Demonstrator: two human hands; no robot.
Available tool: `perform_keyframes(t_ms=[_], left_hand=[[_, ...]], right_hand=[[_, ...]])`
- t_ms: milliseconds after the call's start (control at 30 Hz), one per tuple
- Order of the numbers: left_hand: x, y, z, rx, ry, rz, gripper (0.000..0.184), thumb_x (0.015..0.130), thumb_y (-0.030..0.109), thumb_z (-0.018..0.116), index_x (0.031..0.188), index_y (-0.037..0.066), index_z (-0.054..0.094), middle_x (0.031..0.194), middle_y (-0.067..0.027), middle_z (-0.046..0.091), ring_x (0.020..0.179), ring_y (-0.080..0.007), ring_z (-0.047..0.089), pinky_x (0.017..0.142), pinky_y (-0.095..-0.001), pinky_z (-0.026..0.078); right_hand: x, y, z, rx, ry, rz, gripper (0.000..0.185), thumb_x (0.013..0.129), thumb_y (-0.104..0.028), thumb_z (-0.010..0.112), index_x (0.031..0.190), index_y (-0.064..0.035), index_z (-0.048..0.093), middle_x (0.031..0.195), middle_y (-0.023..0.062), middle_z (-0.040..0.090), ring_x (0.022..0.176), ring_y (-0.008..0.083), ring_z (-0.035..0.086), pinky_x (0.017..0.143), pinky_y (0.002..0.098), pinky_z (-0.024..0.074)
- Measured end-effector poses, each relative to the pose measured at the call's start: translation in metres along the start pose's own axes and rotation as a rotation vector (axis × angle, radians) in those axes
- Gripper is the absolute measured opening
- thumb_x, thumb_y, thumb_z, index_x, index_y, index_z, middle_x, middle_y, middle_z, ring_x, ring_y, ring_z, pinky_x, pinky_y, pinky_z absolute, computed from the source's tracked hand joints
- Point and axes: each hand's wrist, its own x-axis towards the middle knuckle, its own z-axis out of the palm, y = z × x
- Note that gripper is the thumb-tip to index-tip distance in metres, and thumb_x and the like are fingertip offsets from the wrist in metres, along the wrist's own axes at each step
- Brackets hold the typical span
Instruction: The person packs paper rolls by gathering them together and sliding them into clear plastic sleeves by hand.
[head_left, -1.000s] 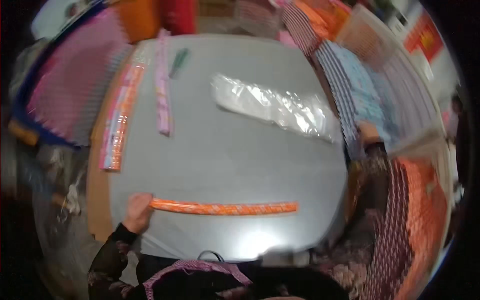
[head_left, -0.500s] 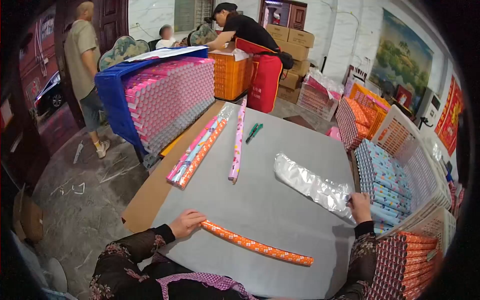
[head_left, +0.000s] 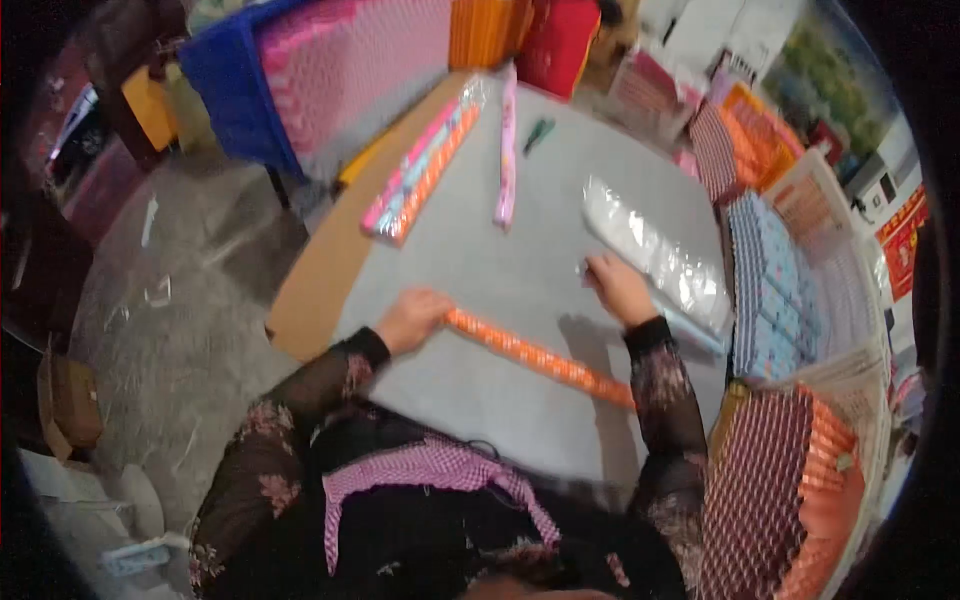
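Hands: two in number, both above the desk (head_left: 470, 275). The left hand (head_left: 415, 318) is closed, its fingers around one end of the orange roll (head_left: 540, 360). The right hand (head_left: 618, 288) is also bent closed, around the light blue roll (head_left: 690, 328), with a short piece of roll showing past the fingertips.
Rolls at the hands: two, one orange and one light blue.
Loose pink roll (head_left: 507, 150): one, toward the far side.
Packed rolls: three, pink, light blue and orange, side by side in one clear bag (head_left: 425, 170).
Green tool (head_left: 538, 135): one, too blurred for details.
Flat plastic bags (head_left: 660, 250): one shiny pile; I cannot count the pieces.
Blue crate (head_left: 235, 95): one, filled with many pink rolls.
Look of the orange roll: long, thin, bright orange, with small pale marks, somewhat blurred.
Look of the light blue roll: thin and pale, its middle covered by the hand.
Place of the orange roll: slanting across the near part of the desk, from the left hand to the right sleeve (head_left: 668, 400), below the right hand and apart from its fingers.
Place of the light blue roll: under the right hand, pointing to the right edge, just beside the plastic bags.
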Motion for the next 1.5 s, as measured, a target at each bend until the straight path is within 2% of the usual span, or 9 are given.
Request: perform_keyframes(t_ms=[133, 200, 433, 867, 1067, 1167, 1333, 1367, 1500], left_hand=[[0.003, -0.001, -0.007, 0.034, -0.047, -0.006, 0.03, 0.084, 0.008, 0.062, 0.114, 0.003, 0.061, 0.111, -0.0155, 0.062, 0.108, -0.0353, 0.056, 0.094, -0.0426, 0.043], [0.0, -0.008, 0.0, 0.05, -0.027, -0.011, 0.032, 0.083, 0.008, 0.064, 0.115, 0.004, 0.062, 0.116, -0.0147, 0.06, 0.109, -0.0341, 0.056, 0.094, -0.0422, 0.044], [0.002, -0.003, 0.0, 0.063, 0.078, -0.006, 0.028, 0.081, 0.011, 0.069, 0.108, 0.009, 0.065, 0.107, -0.0099, 0.057, 0.101, -0.0299, 0.056, 0.087, -0.0404, 0.045], [-0.001, -0.005, 0.001, 0.043, 0.069, -0.036, 0.034, 0.079, 0.007, 0.069, 0.112, 0.01, 0.065, 0.106, -0.0096, 0.059, 0.102, -0.0306, 0.056, 0.088, -0.0407, 0.046], [-0.002, -0.007, 0.002, -0.004, 0.086, -0.066, 0.03, 0.081, 0.006, 0.068, 0.11, 0.005, 0.062, 0.11, -0.0124, 0.059, 0.103, -0.0326, 0.056, 0.09, -0.0411, 0.045], [-0.002, -0.01, 0.004, -0.001, 0.113, -0.056, 0.028, 0.078, 0.006, 0.068, 0.106, 0.008, 0.064, 0.108, -0.0108, 0.059, 0.104, -0.0318, 0.056, 0.09, -0.041, 0.046], [0.003, -0.006, -0.001, 0.018, 0.118, -0.059, 0.027, 0.078, 0.004, 0.068, 0.104, 0.007, 0.064, 0.119, -0.0113, 0.056, 0.108, -0.0325, 0.054, 0.093, -0.0442, 0.043], [0.002, -0.008, 0.001, 0.023, 0.108, -0.063, 0.027, 0.079, 0.006, 0.069, 0.105, 0.007, 0.064, 0.132, -0.0134, 0.052, 0.117, -0.0342, 0.051, 0.096, -0.0457, 0.04], [0.004, -0.014, 0.003, 0.058, 0.091, -0.014, 0.026, 0.08, 0.007, 0.07, 0.105, 0.006, 0.062, 0.143, -0.0178, 0.045, 0.128, -0.0379, 0.045, 0.099, -0.0458, 0.04]], right_hand=[[0.045, -0.047, 0.06, 0.075, -0.096, -0.042, 0.025, 0.09, -0.017, 0.058, 0.114, -0.01, 0.056, 0.095, 0.0155, 0.061, 0.091, 0.036, 0.061, 0.074, 0.0438, 0.0493], [0.056, -0.077, 0.088, 0.25, -0.028, -0.035, 0.016, 0.089, -0.023, 0.059, 0.099, -0.0109, 0.059, 0.089, 0.0161, 0.062, 0.085, 0.0378, 0.062, 0.069, 0.0471, 0.0499], [0.071, -0.126, 0.152, 0.32, 0.025, -0.032, 0.023, 0.085, -0.02, 0.064, 0.101, -0.0039, 0.062, 0.091, 0.0188, 0.063, 0.089, 0.0382, 0.061, 0.077, 0.0479, 0.0499], [0.063, -0.143, 0.157, 0.507, 0.054, 0.138, 0.025, 0.076, -0.011, 0.067, 0.097, 0.0006, 0.066, 0.099, 0.0248, 0.063, 0.095, 0.0409, 0.06, 0.085, 0.0464, 0.0478], [0.064, -0.159, 0.165, 0.499, 0.181, 0.139, 0.025, 0.074, -0.014, 0.073, 0.094, -0.0009, 0.068, 0.088, 0.0227, 0.065, 0.092, 0.0411, 0.061, 0.082, 0.0471, 0.0483], [0.066, -0.159, 0.162, 0.46, 0.059, 0.194, 0.025, 0.076, -0.013, 0.07, 0.098, -0.0019, 0.068, 0.092, 0.0226, 0.065, 0.092, 0.0407, 0.061, 0.082, 0.0464, 0.0488], [0.059, -0.162, 0.165, 0.501, 0.146, 0.167, 0.026, 0.077, -0.009, 0.066, 0.102, -0.0024, 0.067, 0.097, 0.0217, 0.065, 0.097, 0.0404, 0.059, 0.085, 0.0459, 0.0484], [0.058, -0.164, 0.162, 0.505, 0.177, 0.155, 0.025, 0.077, -0.01, 0.066, 0.1, -0.0016, 0.068, 0.096, 0.0215, 0.065, 0.095, 0.0402, 0.06, 0.085, 0.0457, 0.0487], [0.057, -0.157, 0.177, 0.513, 0.226, 0.155, 0.025, 0.078, -0.015, 0.068, 0.097, 0.001, 0.069, 0.094, 0.0219, 0.066, 0.091, 0.0404, 0.061, 0.083, 0.0459, 0.049]])
